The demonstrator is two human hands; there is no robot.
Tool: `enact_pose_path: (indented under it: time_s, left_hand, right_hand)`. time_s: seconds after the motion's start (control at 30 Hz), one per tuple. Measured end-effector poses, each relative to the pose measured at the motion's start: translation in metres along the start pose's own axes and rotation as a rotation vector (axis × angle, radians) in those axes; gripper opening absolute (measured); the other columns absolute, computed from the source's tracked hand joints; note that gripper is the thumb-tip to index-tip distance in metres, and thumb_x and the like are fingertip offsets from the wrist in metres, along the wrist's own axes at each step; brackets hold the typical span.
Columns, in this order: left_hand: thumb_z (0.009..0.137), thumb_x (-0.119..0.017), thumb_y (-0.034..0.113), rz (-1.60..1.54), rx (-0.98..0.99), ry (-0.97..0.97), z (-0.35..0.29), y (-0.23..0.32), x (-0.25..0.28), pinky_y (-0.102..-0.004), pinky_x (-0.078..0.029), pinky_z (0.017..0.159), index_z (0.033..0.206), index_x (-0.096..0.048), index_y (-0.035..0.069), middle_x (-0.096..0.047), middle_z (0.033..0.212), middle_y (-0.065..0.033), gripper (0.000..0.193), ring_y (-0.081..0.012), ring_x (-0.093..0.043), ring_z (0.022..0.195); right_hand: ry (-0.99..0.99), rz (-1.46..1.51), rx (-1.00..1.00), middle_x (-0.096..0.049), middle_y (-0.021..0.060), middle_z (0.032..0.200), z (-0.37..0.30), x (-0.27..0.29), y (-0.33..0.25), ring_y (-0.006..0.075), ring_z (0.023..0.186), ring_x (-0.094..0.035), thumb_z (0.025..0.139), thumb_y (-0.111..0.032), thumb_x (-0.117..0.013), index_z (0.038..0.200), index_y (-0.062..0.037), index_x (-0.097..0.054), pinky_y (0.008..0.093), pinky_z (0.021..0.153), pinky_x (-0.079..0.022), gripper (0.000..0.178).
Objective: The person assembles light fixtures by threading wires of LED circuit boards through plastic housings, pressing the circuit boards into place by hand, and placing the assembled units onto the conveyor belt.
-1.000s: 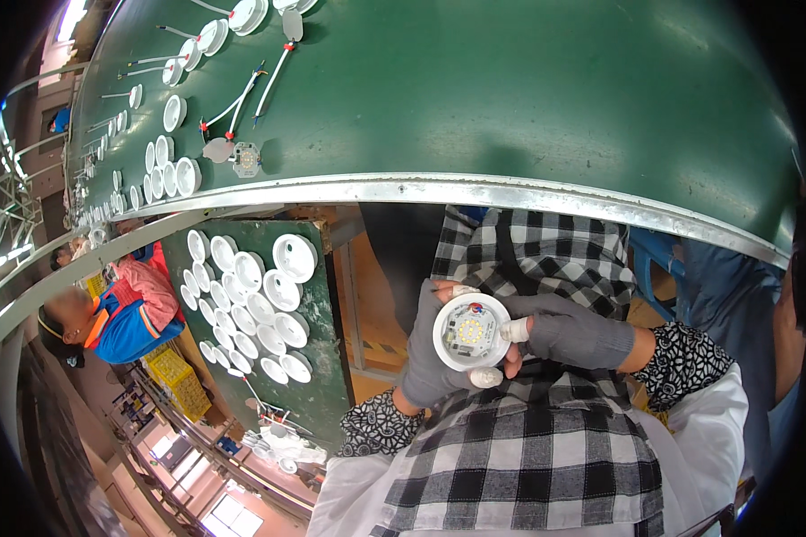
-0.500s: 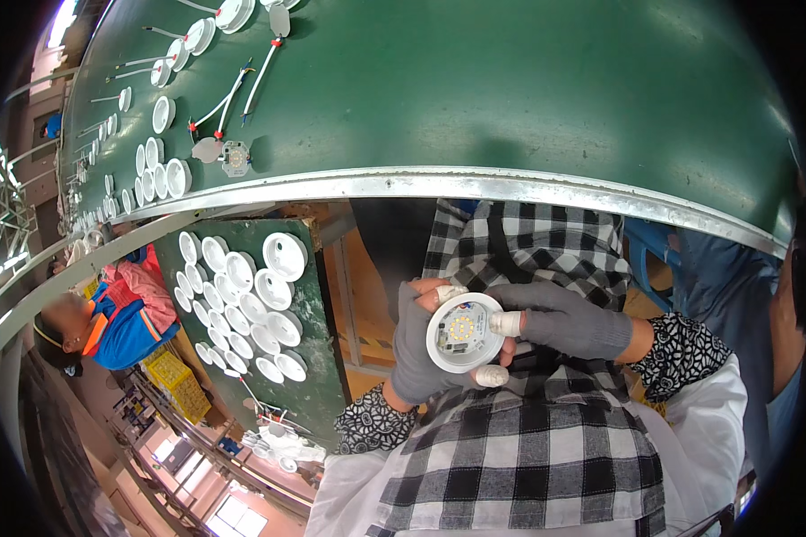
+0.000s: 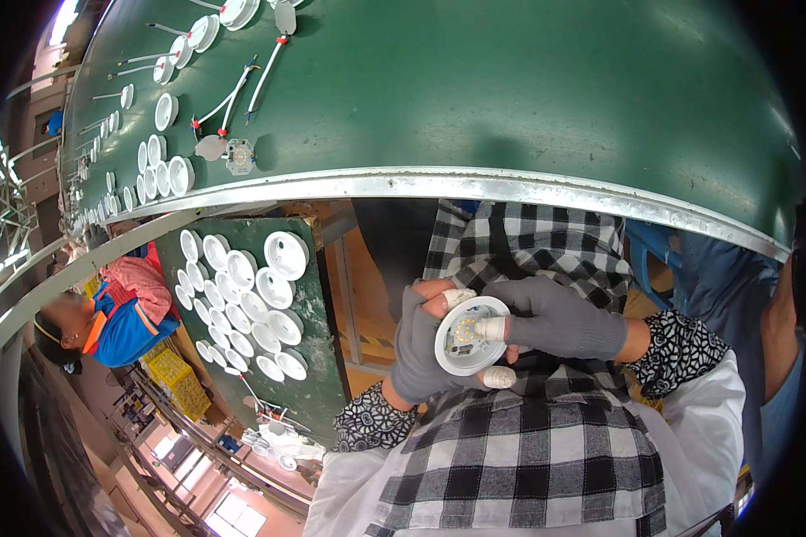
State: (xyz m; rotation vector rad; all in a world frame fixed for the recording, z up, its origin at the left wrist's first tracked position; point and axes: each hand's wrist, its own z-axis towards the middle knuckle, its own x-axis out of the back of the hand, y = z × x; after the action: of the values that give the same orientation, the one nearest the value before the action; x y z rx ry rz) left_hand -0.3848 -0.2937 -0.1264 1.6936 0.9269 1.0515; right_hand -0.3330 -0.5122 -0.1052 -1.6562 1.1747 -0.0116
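Observation:
Above my lap, a white round lamp housing [image 3: 450,360] rests in my left hand [image 3: 414,347], whose fingers and thumb curl around its rim. Inside the cup sits a small LED circuit board [image 3: 464,333] with yellow dots. My right hand [image 3: 560,318] comes in from the right. Its taped thumb presses on the board's right side, covering part of it, while its other fingers go under the housing, mostly hidden. Grey fingerless gloves cover both hands, and several fingertips are wrapped in white tape.
A green worktable [image 3: 546,98] with a metal edge [image 3: 403,183] lies ahead. On it are LED boards [image 3: 240,157], wired discs [image 3: 210,147] and white housings [image 3: 180,176]. Several white cups [image 3: 286,256] cover a green side board [image 3: 318,358]. A co-worker [image 3: 121,313] sits at far left.
My right thumb has slid left from the rim onto the LED board. The lamp housing has shifted slightly right and tilted in my left hand.

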Motion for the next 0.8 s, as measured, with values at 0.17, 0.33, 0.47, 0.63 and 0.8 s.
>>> enact_pose_path:
  time_s: [0.17,0.33,0.47,0.63,0.8]
  left_hand:
    - [0.053,-0.088,0.05,0.525,-0.369,0.01,0.031,0.029,0.017,-0.0405,-0.045,0.087,0.127,-0.04,0.003,-0.044,0.121,-0.0182,0.1,-0.0322,-0.048,0.105]
    - [0.068,-0.082,0.036,0.419,-0.298,0.342,0.049,0.064,0.065,-0.0422,-0.035,0.097,0.127,-0.039,0.004,-0.041,0.118,-0.017,0.08,-0.0311,-0.041,0.11]
    - [0.077,-0.073,0.025,0.693,-0.351,0.483,0.089,0.086,0.107,-0.039,-0.043,0.088,0.117,-0.052,0.004,-0.047,0.111,-0.017,0.05,-0.0322,-0.049,0.105]
    - [0.081,-0.064,0.021,1.064,-0.437,0.449,0.205,0.068,0.168,-0.0431,-0.043,0.085,0.106,-0.054,0.003,-0.053,0.102,-0.0121,0.031,-0.0311,-0.051,0.098]
    - [0.082,-0.061,0.019,1.343,-0.219,0.403,0.274,0.025,0.179,-0.0431,-0.042,0.085,0.096,-0.053,0.005,-0.053,0.099,-0.0111,0.021,-0.0303,-0.052,0.098]
  right_hand:
    - [-0.078,-0.101,-0.075,-0.066,0.0048,0.083,0.003,0.017,-0.025,0.0065,0.061,-0.059,0.088,-0.022,-0.059,0.115,-0.0001,-0.059,0.0244,0.06,-0.051,0.034]
    - [1.042,-0.642,0.781,-0.063,0.0047,0.089,-0.018,0.106,-0.06,0.0122,0.073,-0.059,0.082,-0.002,-0.061,0.102,0.0,-0.062,0.0246,0.065,-0.048,0.02]
    - [1.487,-1.811,0.703,-0.055,0.0151,0.088,-0.038,0.243,-0.095,0.0336,0.084,-0.054,0.075,0.004,-0.056,0.111,-0.0035,-0.06,0.041,0.075,-0.046,0.037]
    - [1.529,-1.981,0.636,-0.053,0.0131,0.089,-0.023,0.253,-0.105,0.032,0.086,-0.053,0.072,0.004,-0.057,0.114,-0.0052,-0.057,0.0413,0.082,-0.045,0.043]
    - [1.52,-1.338,0.657,-0.049,0.0112,0.083,-0.021,0.164,-0.083,0.0274,0.081,-0.053,0.075,0.0,-0.061,0.117,-0.0061,-0.057,0.0377,0.074,-0.044,0.043]
